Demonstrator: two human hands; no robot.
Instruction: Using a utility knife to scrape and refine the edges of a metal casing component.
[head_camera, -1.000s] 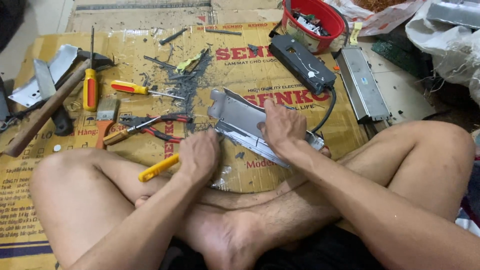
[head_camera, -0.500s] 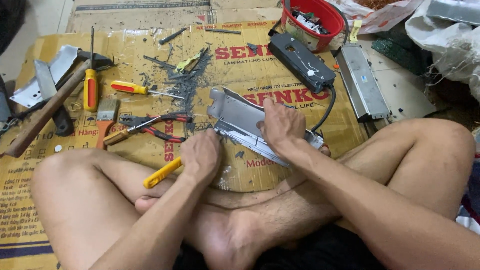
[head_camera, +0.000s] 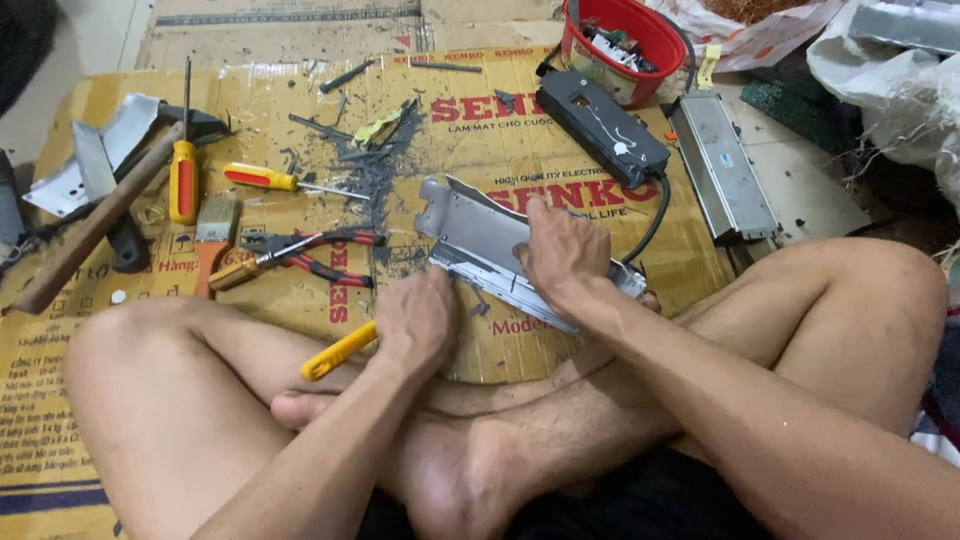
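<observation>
Little had shifted since the earlier frames: the left hand (head_camera: 418, 318) had crept slightly along the near edge of the metal casing (head_camera: 478, 238), while the right hand (head_camera: 562, 252) kept its place on top. The left hand's fingers were clenched around a yellow-handled tool (head_camera: 340, 350), whose handle stuck out toward the left knee; its tip was hidden by the hand. The right hand's fingers were spread and pressed down, gripping the grey casing, which lay tilted on the cardboard sheet (head_camera: 300, 90) just ahead of the crossed legs. Red-handled pliers (head_camera: 310, 255) and a paintbrush (head_camera: 212, 240) lay to the left, a black power unit (head_camera: 602, 128) and a red tub (head_camera: 622, 35) beyond.
</observation>
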